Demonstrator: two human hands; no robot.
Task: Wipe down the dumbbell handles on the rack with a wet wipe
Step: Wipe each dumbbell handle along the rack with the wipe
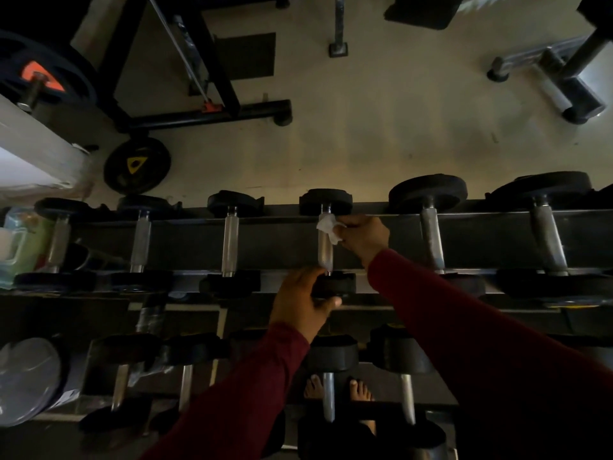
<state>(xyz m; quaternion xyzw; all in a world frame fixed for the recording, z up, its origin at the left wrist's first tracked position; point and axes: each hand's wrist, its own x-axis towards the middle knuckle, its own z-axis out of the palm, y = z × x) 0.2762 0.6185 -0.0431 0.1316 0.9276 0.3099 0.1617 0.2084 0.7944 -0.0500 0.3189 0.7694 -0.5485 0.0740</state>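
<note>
A: Fig. 1, what's shown?
B: My right hand [363, 239] pinches the wet wipe [328, 229] vs. the far end of the dumbbell handle [325, 247], 4th along the rack's [481, 240] upper tier. My left hand [303, 302] grips the near dumbbell head [333, 285].

A: Technique?
B: Wrap wipe fully round, draw toward me w/ firm pressure; left hand should stop the dumbbell rolling.

Scene is dim overall; the pale floor [381, 127] carries the most light, seemingly from above and beyond the rack [365, 240], whose lower tiers fall into near-black shadow. Metal dumbbell handles [231, 240] catch soft highlights. Wide-angle distortion bends the edges, and corners look smeared and soft.
</note>
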